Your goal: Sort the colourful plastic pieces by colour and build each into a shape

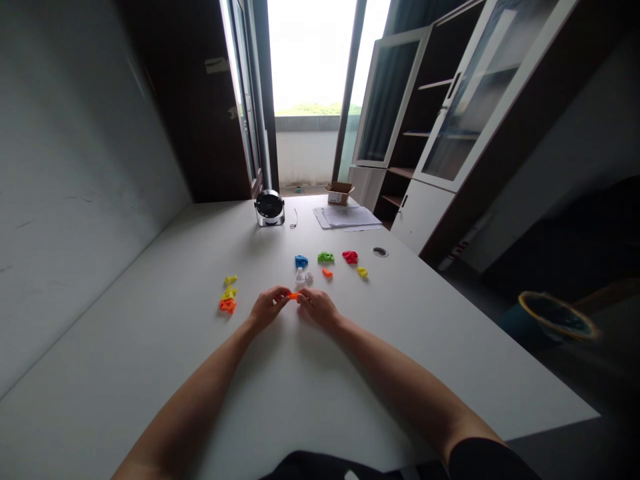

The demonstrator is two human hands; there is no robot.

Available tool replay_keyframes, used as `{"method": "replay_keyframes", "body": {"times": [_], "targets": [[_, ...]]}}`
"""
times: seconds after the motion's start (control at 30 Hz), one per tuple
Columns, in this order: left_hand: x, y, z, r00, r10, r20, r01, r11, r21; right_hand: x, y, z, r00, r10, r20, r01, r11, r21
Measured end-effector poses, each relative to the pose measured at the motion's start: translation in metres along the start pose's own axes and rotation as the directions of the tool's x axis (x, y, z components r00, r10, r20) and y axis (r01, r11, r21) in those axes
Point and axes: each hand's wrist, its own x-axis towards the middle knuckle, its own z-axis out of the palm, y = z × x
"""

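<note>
Both hands meet over the white table [280, 400], pinching a small orange plastic piece [294, 296] between them. My left hand [270, 304] grips its left end, and my right hand [318, 307] holds its right end. Just beyond the fingers lie white pieces [303, 276], with a blue piece [301, 261] behind them. Farther right are green pieces [326, 257], red pieces [350, 257], a single orange piece [327, 273] and a yellow piece [363, 272]. Left of my left hand sit yellow pieces [229, 292] touching orange pieces [228, 306]. The exact shape of the held piece is partly hidden.
At the table's far end stand a round black device on a metal stand [270, 207] and an open cardboard box [340, 193]. Paper sheets [347, 217] lie near a cable hole [380, 252]. A bin [555, 317] is on the right, below the table's edge.
</note>
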Motion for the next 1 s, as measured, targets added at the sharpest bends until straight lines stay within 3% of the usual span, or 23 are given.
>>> {"method": "replay_keyframes", "body": {"times": [0.3, 0.53, 0.7, 1.0], "targets": [[-0.0003, -0.0029, -0.001, 0.999, -0.026, -0.032, 0.025, 1.0, -0.016, -0.0017, -0.0022, 0.0014, 0.997, -0.03, -0.076, 0.037, 0.995, 0.092], [0.0002, -0.0038, 0.0005, 0.997, -0.059, 0.044, 0.061, 0.996, -0.058, -0.0008, -0.0014, 0.0055, 0.988, -0.103, -0.119, 0.114, 0.99, 0.089], [0.0005, -0.0055, 0.0019, 0.995, -0.056, 0.079, 0.061, 0.996, -0.061, -0.0008, -0.0036, 0.0033, 0.988, -0.078, -0.132, 0.092, 0.991, 0.099], [-0.0007, -0.0008, 0.0007, 0.999, -0.011, 0.031, 0.012, 1.0, -0.013, -0.0008, -0.0022, 0.0017, 0.989, -0.009, -0.151, 0.025, 0.994, 0.105]]}}
